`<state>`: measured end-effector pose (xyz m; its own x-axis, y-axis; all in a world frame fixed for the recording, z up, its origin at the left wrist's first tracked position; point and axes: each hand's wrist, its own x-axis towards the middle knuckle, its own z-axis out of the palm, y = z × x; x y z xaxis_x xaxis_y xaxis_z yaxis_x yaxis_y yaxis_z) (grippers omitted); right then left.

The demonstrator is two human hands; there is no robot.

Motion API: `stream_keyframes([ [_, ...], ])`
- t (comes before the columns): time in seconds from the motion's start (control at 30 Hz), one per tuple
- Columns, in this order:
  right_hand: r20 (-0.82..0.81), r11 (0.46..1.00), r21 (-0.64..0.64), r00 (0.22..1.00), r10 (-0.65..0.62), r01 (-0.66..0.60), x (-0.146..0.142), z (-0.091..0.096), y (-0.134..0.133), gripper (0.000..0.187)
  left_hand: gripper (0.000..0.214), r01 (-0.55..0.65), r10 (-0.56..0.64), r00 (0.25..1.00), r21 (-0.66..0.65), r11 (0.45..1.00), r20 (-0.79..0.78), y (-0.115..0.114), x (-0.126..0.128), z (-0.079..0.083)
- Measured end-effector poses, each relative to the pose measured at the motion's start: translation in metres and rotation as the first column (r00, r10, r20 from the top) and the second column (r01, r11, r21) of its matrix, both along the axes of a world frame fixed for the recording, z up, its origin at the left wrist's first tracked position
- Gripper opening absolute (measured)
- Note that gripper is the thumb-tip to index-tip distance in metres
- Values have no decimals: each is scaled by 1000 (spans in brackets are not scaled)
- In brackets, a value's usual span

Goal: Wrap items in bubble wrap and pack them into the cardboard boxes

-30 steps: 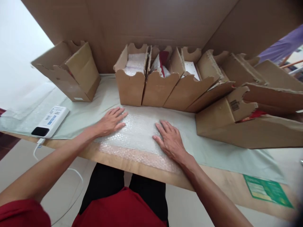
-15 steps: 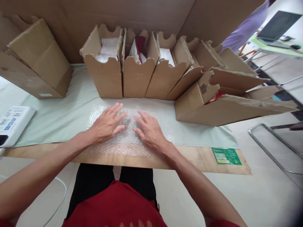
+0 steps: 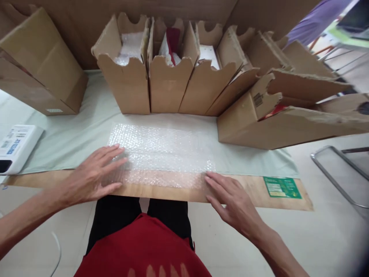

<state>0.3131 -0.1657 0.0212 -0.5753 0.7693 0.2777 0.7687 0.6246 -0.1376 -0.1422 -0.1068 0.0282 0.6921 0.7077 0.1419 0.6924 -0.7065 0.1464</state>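
A clear sheet of bubble wrap (image 3: 161,152) lies flat over the pale green cloth and the bare wooden front edge of the table. At its left end, my left hand (image 3: 96,173) has its fingers spread, the tips over the wrap. My right hand (image 3: 230,196) is by the lower right corner, fingers stretched out and apart, fingertips at the wrap's edge. Neither hand grasps anything. Whether the fingertips press on the sheet I cannot tell.
Behind the wrap stands a row of open cardboard boxes (image 3: 170,88), one holding folded bubble wrap (image 3: 131,48). Another cardboard box (image 3: 62,69) is at left, above a white device (image 3: 23,146). A long box (image 3: 282,129) and a green label (image 3: 284,187) are at right. A person's purple sleeve (image 3: 317,21) shows behind.
My hands have parted from the middle of the bubble wrap, the left sliding to its left end and the right to its lower right corner. The view has shifted slightly.
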Motion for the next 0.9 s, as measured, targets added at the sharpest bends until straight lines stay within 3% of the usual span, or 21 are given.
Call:
stream_keyframes([
  [0.1,67,994,108,998,-13,6,-16,-6,2,31,57,91,-91,996,-23,996,-6,-3,25,-3],
  [0.2,10,986,164,1000,-18,16,-20,-7,9,26,61,104,-104,994,-28,994,-19,-2,37,-7],
  [0.33,-202,996,58,978,-55,68,-13,8,14,20,61,82,-82,997,-11,997,-8,-3,40,-8],
  [0.4,-228,998,2,972,-56,58,-10,15,13,18,55,72,-72,997,2,997,-8,-3,38,-10],
  [0.53,-39,997,-66,999,34,-36,-12,15,8,22,48,74,-73,997,15,997,-16,-2,34,-11],
  [0.67,88,998,55,995,36,-41,-22,4,8,26,49,71,-72,997,-32,997,-19,-2,40,-4],
  [0.77,13,998,53,1000,26,-27,-26,4,13,24,54,58,-58,998,-33,998,-15,-4,49,1],
  [0.9,-195,995,-105,980,-21,0,-19,24,22,19,46,44,-45,999,-14,999,-23,-4,50,-1],
])
